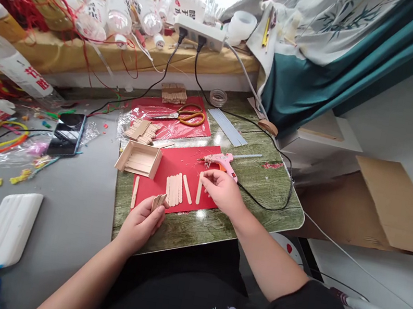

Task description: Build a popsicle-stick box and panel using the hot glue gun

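Observation:
My left hand (144, 224) is closed around a small bundle of wooden craft sticks (159, 201) at the front edge of the red sheet (174, 155). My right hand (220, 188) pinches the upper end of a single craft stick (199, 190), which stands roughly lengthwise over the sheet. Between the hands lies a row of several craft sticks (174, 190) side by side, with one slanted stick (187, 189) to its right. Another stick (135, 192) lies at the sheet's left edge. A shallow open box of sticks (139, 159) rests behind my left hand.
A pink hot glue gun (224, 163) lies just beyond my right hand, its cord looping right. Scissors (185, 115), stick bundles (142, 130) and pale glue sticks (228, 126) are farther back. A phone (66, 134) and white power bank (7, 232) lie left.

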A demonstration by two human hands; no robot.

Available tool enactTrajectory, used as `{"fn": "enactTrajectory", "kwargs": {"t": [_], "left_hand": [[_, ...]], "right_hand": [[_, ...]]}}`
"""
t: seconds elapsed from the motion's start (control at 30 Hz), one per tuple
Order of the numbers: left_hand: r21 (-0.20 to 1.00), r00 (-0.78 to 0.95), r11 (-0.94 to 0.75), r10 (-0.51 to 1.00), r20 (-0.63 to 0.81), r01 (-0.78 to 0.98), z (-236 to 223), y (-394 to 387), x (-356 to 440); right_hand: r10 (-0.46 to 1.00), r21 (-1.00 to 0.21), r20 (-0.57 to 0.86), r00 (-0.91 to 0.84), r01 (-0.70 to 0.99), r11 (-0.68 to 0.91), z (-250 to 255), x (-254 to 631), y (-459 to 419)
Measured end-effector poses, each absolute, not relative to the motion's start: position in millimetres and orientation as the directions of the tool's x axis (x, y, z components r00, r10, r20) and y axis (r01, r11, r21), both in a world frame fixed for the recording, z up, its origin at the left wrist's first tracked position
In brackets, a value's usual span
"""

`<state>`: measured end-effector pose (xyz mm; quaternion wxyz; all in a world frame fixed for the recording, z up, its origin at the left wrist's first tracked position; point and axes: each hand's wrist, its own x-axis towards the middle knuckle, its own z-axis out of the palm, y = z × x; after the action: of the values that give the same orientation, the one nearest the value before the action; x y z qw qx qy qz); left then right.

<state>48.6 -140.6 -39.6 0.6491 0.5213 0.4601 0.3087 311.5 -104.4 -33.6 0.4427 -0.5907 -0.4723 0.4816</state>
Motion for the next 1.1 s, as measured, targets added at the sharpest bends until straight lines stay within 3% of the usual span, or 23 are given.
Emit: {"fn": "enactTrajectory", "kwargs": {"t": [0.13, 0.23, 0.33, 0.43, 0.53, 0.67, 0.8, 0.97, 1.03, 1.1], "left_hand": [[0.951, 0.388, 0.309, 0.877, -0.282, -0.007, -37.4, -135.6, 49.9], [0.960, 0.420, 0.279, 0.872, -0.252, -0.003, -36.9, -134.9, 49.3], [0.964, 0.492, 0.260, 0.832, -0.256, 0.062, -37.4, -136.6, 46.9], [0.965, 0.516, 0.234, 0.816, -0.260, 0.116, -38.2, -137.4, 45.0], [0.960, 0.497, 0.254, 0.822, -0.277, 0.115, -38.2, -136.8, 45.7], [0.950, 0.473, 0.301, 0.828, -0.301, 0.079, -34.6, -136.5, 50.2], [0.949, 0.410, 0.312, 0.862, -0.299, 0.037, -30.9, -136.9, 52.1], [0.949, 0.418, 0.283, 0.852, -0.315, 0.137, -33.2, -137.1, 48.8], [0.943, 0.417, 0.295, 0.846, -0.331, 0.151, -34.1, -137.4, 48.4], [0.939, 0.419, 0.313, 0.840, -0.344, 0.144, -34.3, -137.3, 49.0]], "right_hand": [[0.996, -0.896, -0.060, 0.072, 0.436, -0.086, -41.0, 316.2, -96.5], [0.997, -0.866, 0.054, 0.055, 0.499, 0.020, -36.2, 301.9, -110.3], [0.991, -0.963, -0.001, -0.133, 0.267, 0.035, -25.5, 279.1, -132.3], [0.947, -0.996, -0.085, -0.309, 0.001, -0.089, -17.9, 256.2, -148.4], [0.965, -0.985, -0.084, -0.250, -0.128, -0.119, -18.3, 243.6, -152.4], [0.984, -0.976, -0.126, -0.123, -0.163, -0.145, -23.9, 258.1, -143.1], [0.976, -0.981, -0.185, 0.114, 0.038, -0.190, -30.0, 304.1, -121.0], [0.986, -0.848, -0.129, 0.103, 0.503, -0.164, -36.2, 335.3, -104.4], [0.995, -0.815, -0.023, 0.100, 0.574, -0.076, -33.3, 327.6, -110.2], [0.997, -0.861, 0.034, 0.063, 0.508, -0.003, -27.4, 310.6, -122.6]]}}
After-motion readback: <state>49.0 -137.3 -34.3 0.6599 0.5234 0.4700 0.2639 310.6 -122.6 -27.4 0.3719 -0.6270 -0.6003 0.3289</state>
